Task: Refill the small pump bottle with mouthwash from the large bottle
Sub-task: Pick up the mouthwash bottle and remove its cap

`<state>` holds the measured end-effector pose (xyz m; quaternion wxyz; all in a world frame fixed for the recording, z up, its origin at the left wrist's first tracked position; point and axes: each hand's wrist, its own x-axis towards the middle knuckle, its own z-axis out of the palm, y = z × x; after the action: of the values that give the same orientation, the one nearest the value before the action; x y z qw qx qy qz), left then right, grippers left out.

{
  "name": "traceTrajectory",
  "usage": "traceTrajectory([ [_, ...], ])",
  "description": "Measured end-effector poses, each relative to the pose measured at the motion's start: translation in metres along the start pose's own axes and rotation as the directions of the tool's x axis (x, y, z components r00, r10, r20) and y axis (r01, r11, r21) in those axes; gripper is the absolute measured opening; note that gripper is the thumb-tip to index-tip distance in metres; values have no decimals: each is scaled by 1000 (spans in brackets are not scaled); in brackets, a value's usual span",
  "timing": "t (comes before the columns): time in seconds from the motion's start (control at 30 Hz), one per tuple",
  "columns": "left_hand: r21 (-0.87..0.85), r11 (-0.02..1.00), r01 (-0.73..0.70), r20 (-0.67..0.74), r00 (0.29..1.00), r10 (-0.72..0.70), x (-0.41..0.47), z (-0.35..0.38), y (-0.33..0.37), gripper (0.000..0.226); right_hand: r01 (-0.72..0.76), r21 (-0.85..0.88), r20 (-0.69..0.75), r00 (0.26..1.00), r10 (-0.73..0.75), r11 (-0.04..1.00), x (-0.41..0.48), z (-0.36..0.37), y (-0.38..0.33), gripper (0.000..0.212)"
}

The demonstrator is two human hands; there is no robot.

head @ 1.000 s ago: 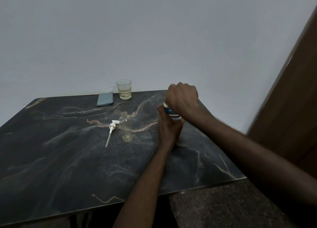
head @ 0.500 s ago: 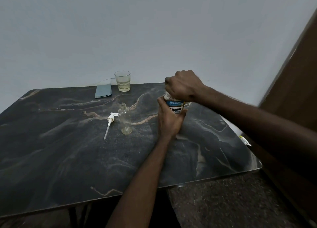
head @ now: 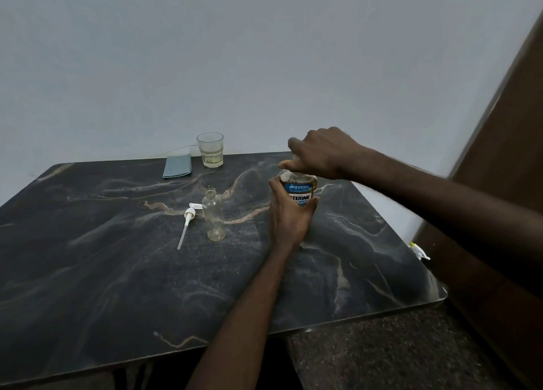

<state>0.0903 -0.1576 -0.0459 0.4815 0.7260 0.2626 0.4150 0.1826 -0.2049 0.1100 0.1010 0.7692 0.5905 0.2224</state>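
The large mouthwash bottle (head: 299, 190) with a blue and white label stands upright on the dark marble table (head: 117, 272). My left hand (head: 289, 219) is wrapped around its body. My right hand (head: 321, 151) is closed over its top, hiding the cap. To the left stands the small clear bottle (head: 214, 218), open at the neck and looking empty. Its white pump head with a long dip tube (head: 188, 220) lies flat on the table just left of it.
A drinking glass (head: 210, 149) with a little pale liquid stands at the table's far edge. A blue-grey folded cloth (head: 177, 166) lies beside it. A brown door or panel (head: 511, 143) rises on the right. A small white object (head: 419, 251) lies past the table's right edge.
The view has tilted so the table sits lower in frame. My right hand has lifted slightly and turned over the bottle's top, uncovering more of the label. The left hand keeps its grip.
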Motion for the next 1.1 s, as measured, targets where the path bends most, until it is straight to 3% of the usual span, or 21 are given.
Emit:
traceTrajectory([
  [0.27, 15, 1000, 6, 4, 1000, -6, 1, 0, 1, 83, 289, 368, 57, 941, -332, 884, -12, -2, 25, 20],
  [0.4, 9, 1000, 14, 8, 1000, -14, 0, 0, 1, 84, 229, 520, 70, 949, -309, 823, -9, -15, 34, 35],
  [0.5, 14, 1000, 22, 15, 1000, -22, 0, 0, 1, 86, 145, 491, 108, 968, -226, 859, -5, -24, 34, 43],
  [0.7, 15, 999, 36, 27, 999, -37, 1, 2, 0, 89, 242, 491, 65, 948, -313, 837, 0, -34, 35, 20],
  [0.87, 5, 999, 47, 40, 998, -47, 3, 3, -1, 91, 260, 510, 69, 938, -340, 820, 1, -50, 39, 40],
  [0.97, -8, 999, 38, 17, 999, -38, 3, 3, -3, 90, 191, 580, 15, 969, -245, 792, -6, -53, 51, 48],
  [1.03, -14, 999, 29, -4, 1000, -29, 3, 3, -4, 88, 98, 666, -65, 995, -74, 740, -17, -46, 60, 48],
  [1.1, -25, 999, 28, -14, 1000, -28, 3, 3, -5, 87, -14, 769, -131, 975, 178, 639, -32, -21, 63, 45],
])
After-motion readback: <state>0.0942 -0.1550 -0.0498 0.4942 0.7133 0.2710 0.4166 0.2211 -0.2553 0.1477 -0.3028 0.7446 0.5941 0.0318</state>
